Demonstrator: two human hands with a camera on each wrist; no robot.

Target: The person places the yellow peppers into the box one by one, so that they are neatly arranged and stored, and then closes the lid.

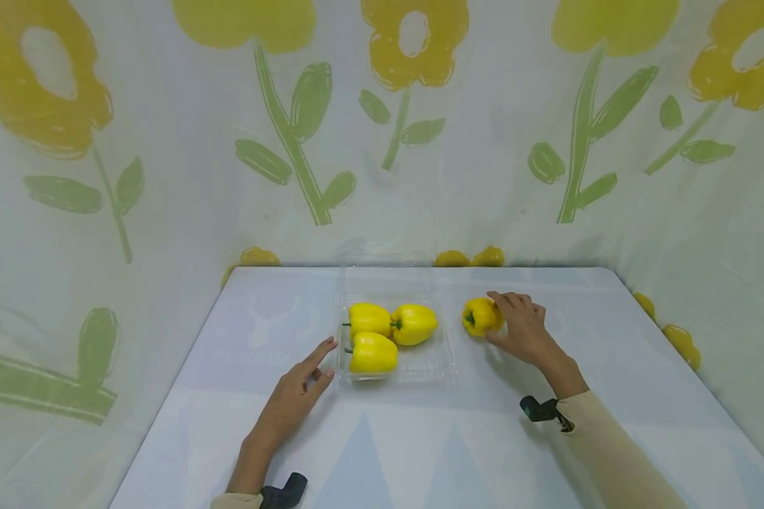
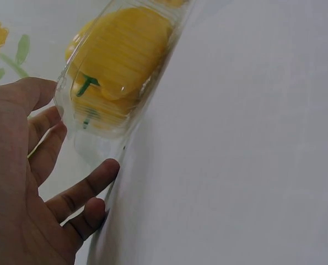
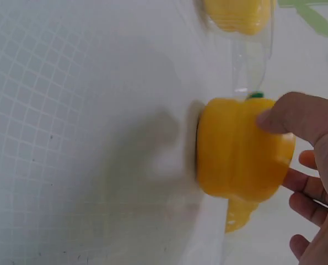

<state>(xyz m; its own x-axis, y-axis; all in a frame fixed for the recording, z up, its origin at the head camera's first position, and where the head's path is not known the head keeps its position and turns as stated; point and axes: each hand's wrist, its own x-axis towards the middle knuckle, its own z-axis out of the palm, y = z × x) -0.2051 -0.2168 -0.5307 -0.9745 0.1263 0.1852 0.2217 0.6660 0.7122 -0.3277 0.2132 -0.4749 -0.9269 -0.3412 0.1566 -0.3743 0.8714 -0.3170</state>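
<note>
Three yellow bell peppers with green stems, one of them the front pepper (image 1: 373, 353), lie in a clear plastic clamshell box (image 1: 420, 364) with its lid folded back. At the box's left side is my left hand (image 1: 293, 399), fingers spread, thumb at the rim in the left wrist view. Right of the box, another yellow bell pepper (image 1: 477, 316) sits on the table. My right hand (image 1: 523, 326) holds this pepper between thumb and fingers; in the right wrist view the thumb (image 3: 296, 117) lies across it and the other fingers are partly hidden behind.
The white table (image 1: 229, 396) has a pale printed pattern, and its far edge lies just behind the box. A curtain (image 1: 471, 177) with yellow flowers and green leaves hangs around the back and sides. Dark wrist cameras are strapped at both cuffs.
</note>
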